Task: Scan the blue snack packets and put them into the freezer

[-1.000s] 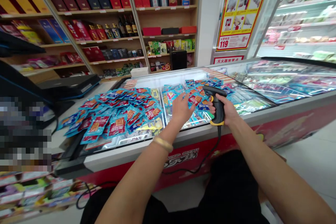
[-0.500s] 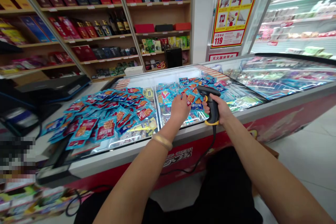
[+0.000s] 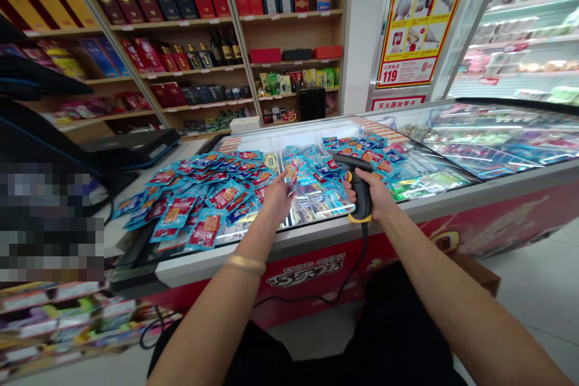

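Note:
My right hand grips a black and yellow handheld barcode scanner, its head facing left over the freezer's glass top. My left hand hovers above the glass between two groups of snack packets, fingers stretched out and apart, with nothing plainly held. Left of it spreads a heap of blue and red snack packets, piled loosely on one another. More blue packets lie beyond and behind the scanner. A cable hangs from the scanner's handle down the freezer's front.
Black checkout equipment stands at the left on a counter. Shelves of boxed goods rise behind the freezer, with a white box before them. A brown stool-like block is low at the right.
My left hand has moved left, away from the packets near the scanner, and its fingers have spread. My right hand still holds the scanner. The view has shifted slightly.

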### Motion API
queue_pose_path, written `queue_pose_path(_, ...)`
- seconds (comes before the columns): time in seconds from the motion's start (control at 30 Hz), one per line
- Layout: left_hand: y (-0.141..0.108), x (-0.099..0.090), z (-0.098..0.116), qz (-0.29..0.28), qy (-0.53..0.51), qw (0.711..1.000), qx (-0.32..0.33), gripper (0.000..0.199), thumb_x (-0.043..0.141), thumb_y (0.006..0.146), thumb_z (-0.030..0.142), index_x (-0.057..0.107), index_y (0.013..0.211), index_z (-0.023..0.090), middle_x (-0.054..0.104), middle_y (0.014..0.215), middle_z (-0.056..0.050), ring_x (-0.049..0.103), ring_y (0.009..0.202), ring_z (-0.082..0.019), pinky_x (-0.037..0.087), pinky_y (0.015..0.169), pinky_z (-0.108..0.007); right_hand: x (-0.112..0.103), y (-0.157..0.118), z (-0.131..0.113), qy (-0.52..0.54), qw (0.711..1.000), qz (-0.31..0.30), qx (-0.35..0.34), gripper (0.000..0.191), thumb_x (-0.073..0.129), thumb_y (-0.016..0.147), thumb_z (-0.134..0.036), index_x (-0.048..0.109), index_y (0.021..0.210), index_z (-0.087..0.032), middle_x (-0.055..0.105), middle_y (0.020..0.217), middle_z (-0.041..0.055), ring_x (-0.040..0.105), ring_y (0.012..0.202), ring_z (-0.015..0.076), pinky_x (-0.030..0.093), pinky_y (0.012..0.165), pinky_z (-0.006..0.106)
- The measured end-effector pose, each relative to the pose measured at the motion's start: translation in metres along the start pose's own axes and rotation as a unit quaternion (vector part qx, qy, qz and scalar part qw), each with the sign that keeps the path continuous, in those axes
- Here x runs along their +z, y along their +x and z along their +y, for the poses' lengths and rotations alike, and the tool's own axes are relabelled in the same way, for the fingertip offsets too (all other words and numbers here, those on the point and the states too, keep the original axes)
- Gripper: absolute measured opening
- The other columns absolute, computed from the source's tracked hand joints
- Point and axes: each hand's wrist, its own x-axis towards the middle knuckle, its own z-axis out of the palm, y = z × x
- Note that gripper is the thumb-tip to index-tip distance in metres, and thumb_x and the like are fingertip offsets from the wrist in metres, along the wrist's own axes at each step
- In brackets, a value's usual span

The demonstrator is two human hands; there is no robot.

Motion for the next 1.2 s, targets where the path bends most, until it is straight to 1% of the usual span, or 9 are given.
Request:
queue_pose_path(0.07, -0.006, -0.015, 0.009, -0.046, -0.1, 0.993, -0.042, 0.016, 0.051, 0.081, 0.022, 0.061, 0.092, 0.018, 0.057, 0.069, -0.001, 0.053, 0.054, -0.01, 0.044, 0.054, -0.022, 0.014, 0.003, 0.012, -0.009, 1.0, -0.019, 0.017, 0.021, 0.066, 0.08, -0.037, 0.057, 0.079, -0.018, 0.056, 0.061, -0.0007, 0.047, 0.045, 0.0079, 0.041, 0.04, 0.018)
queue_pose_path(0.13, -0.012, -0.024, 0.015, -0.086, -0.153, 0.983, -0.06, 0.026, 0.048, 0.086, 0.041, 0.06, 0.083, 0.018, 0.059, 0.068, -0.003, 0.055, 0.054, -0.012, 0.044, 0.05, -0.023, 0.028, 0.006, 0.023, -0.014, 0.999, -0.037, 0.036, 0.021, 0.066, 0.08, -0.037, 0.058, 0.078, -0.018, 0.056, 0.061, -0.0007, 0.047, 0.045, 0.0082, 0.041, 0.04, 0.018)
queue_pose_path(0.2, -0.016, -0.029, 0.015, -0.102, -0.172, 0.977, -0.069, 0.035, 0.046, 0.088, 0.049, 0.061, 0.084, 0.018, 0.062, 0.07, -0.004, 0.057, 0.055, -0.012, 0.046, 0.051, -0.024, 0.04, 0.007, 0.032, -0.013, 0.997, -0.051, 0.052, 0.021, 0.066, 0.08, -0.036, 0.058, 0.078, -0.017, 0.056, 0.061, -0.0009, 0.047, 0.045, 0.0081, 0.041, 0.04, 0.018)
queue_pose_path(0.3, -0.02, -0.028, 0.008, -0.06, -0.144, 0.986, -0.066, 0.022, 0.048, 0.092, 0.035, 0.061, 0.09, 0.017, 0.067, 0.075, -0.004, 0.062, 0.061, -0.012, 0.053, 0.062, -0.025, 0.05, 0.006, 0.038, -0.009, 0.996, -0.059, 0.061, 0.02, 0.066, 0.08, -0.035, 0.059, 0.076, -0.017, 0.055, 0.061, -0.0011, 0.047, 0.044, 0.0074, 0.04, 0.039, 0.017)
queue_pose_path(0.4, -0.022, -0.022, -0.003, -0.026, -0.091, 0.996, -0.005, 0.009, 0.054, 0.09, 0.023, 0.059, 0.094, 0.016, 0.072, 0.085, -0.006, 0.07, 0.078, -0.016, 0.057, 0.079, -0.034, 0.051, 0.003, 0.038, -0.013, 0.997, -0.054, 0.062, 0.02, 0.064, 0.081, -0.035, 0.058, 0.075, -0.017, 0.056, 0.06, -0.0009, 0.046, 0.044, 0.0074, 0.04, 0.039, 0.017)
queue_pose_path(0.5, -0.024, -0.018, -0.01, -0.025, -0.053, 0.997, 0.042, 0.011, 0.061, 0.087, 0.021, 0.056, 0.096, 0.016, 0.072, 0.09, -0.007, 0.072, 0.086, -0.019, 0.058, 0.085, -0.041, 0.05, 0.0, 0.037, -0.031, 0.996, -0.063, 0.064, 0.021, 0.066, 0.079, -0.036, 0.058, 0.076, -0.017, 0.056, 0.06, -0.0009, 0.047, 0.045, 0.0075, 0.04, 0.039, 0.018)
queue_pose_path(0.83, -0.021, -0.016, -0.016, -0.043, 0.002, 0.997, 0.065, 0.009, 0.064, 0.085, 0.022, 0.059, 0.087, 0.015, 0.067, 0.085, -0.003, 0.071, 0.086, -0.018, 0.056, 0.093, -0.047, 0.049, -0.001, 0.041, -0.073, 0.993, -0.086, 0.045, 0.027, 0.073, 0.073, -0.039, 0.06, 0.076, -0.016, 0.058, 0.061, -0.001, 0.049, 0.045, 0.0075, 0.041, 0.04, 0.018)
queue_pose_path(1.03, -0.018, -0.017, -0.018, -0.041, 0.002, 0.997, 0.067, 0.018, 0.072, 0.079, 0.028, 0.06, 0.085, 0.016, 0.068, 0.085, -0.003, 0.071, 0.088, -0.018, 0.056, 0.093, -0.048, 0.047, 0.001, 0.042, -0.083, 0.992, -0.082, 0.048, 0.027, 0.074, 0.073, -0.039, 0.06, 0.077, -0.016, 0.058, 0.062, -0.0007, 0.049, 0.045, 0.0079, 0.042, 0.04, 0.019)
queue_pose_path(1.2, -0.021, -0.02, -0.016, -0.055, -0.013, 0.996, 0.075, 0.028, 0.068, 0.083, 0.041, 0.066, 0.096, 0.016, 0.069, 0.097, -0.007, 0.069, 0.097, -0.023, 0.056, 0.092, -0.045, 0.047, 0.0, 0.039, -0.064, 0.993, -0.081, 0.056, 0.026, 0.073, 0.074, -0.039, 0.06, 0.078, -0.016, 0.057, 0.063, -0.0014, 0.048, 0.045, 0.0073, 0.041, 0.04, 0.018)
